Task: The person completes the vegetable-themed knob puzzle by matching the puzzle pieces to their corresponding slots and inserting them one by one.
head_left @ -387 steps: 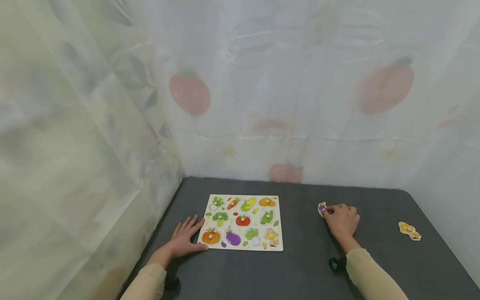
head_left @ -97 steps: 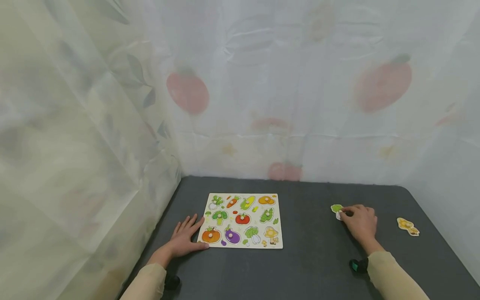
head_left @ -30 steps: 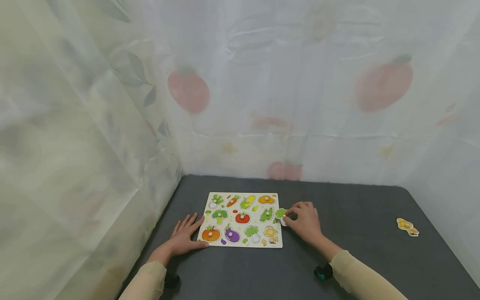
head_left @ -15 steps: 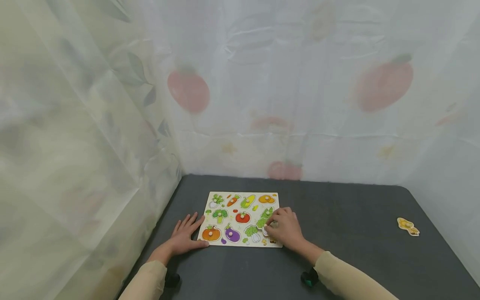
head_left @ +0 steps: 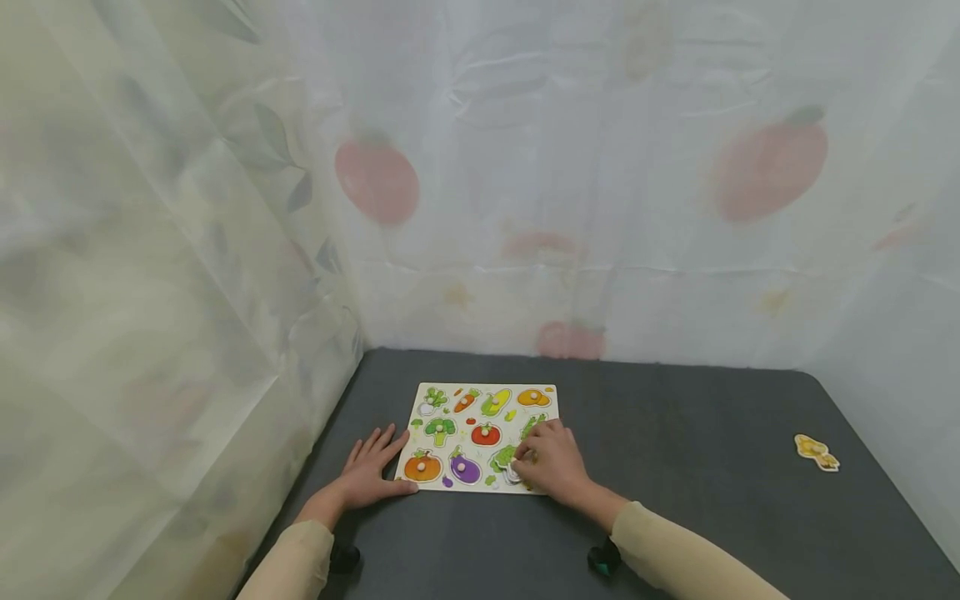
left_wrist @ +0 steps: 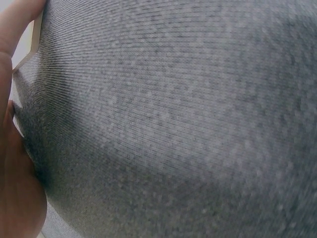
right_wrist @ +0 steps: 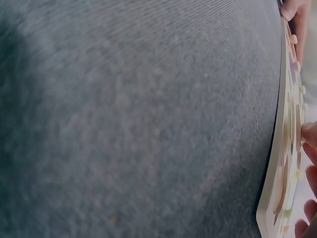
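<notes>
My left hand (head_left: 366,477) rests on the table with its fingers spread, the fingertips and thumb touching the left edge of a wooden vegetable puzzle board (head_left: 480,488). Over the lower right part of the board, my right hand (head_left: 551,461) pinches a leafy green bok choy puzzle piece (head_left: 502,457). This piece lies over the matching printed bok choy; whether it sits in the recess cannot be told. The right hand hides the board's lower right corner. At the far right lies a yellow mushroom puzzle piece (head_left: 816,452). In the right wrist view, fingers (right_wrist: 310,133) show at the board's surface.
Knobbed pieces sit in the board, among them a pumpkin (head_left: 422,467), an eggplant (head_left: 465,468) and a tomato (head_left: 485,434). The dark grey table (head_left: 675,433) is bordered by printed curtains (head_left: 465,300) behind and at both sides.
The eggplant piece went into the board earlier. Since then my right hand has brought the bok choy piece left from the table onto the board. The left hand has stayed put.
</notes>
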Available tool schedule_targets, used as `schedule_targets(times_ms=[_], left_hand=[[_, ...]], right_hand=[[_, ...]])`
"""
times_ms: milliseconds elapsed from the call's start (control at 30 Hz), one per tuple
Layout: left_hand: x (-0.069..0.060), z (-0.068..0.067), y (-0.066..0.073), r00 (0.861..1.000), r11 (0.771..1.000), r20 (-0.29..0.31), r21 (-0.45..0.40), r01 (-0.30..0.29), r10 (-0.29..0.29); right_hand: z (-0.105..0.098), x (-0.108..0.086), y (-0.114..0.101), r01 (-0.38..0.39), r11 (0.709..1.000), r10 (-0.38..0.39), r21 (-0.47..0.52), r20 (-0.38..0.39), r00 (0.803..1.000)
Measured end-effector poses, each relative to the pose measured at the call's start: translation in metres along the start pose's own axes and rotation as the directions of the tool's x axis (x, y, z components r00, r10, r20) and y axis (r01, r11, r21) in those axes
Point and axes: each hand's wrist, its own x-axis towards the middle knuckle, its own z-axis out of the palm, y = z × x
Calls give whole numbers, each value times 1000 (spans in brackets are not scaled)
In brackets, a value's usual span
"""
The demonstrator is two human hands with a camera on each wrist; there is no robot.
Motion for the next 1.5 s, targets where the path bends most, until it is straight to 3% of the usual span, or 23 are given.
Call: schedule_targets(times_ms=[767, 1100, 1500], left_hand=[[-1, -1, 2, 1000, 1000, -21, -10, -20, 20], [-7, -10, 15, 999, 998, -15, -33, -44, 43], [-5, -5, 11, 1000, 1000, -15, -15, -25, 25]], right_hand=[[11, -1, -5, 35, 999, -35, 24, -5, 999], [14, -1, -4, 28, 999, -28, 35, -3, 1000], [13, -2, -6, 14, 999, -14, 29, 9, 1000]])
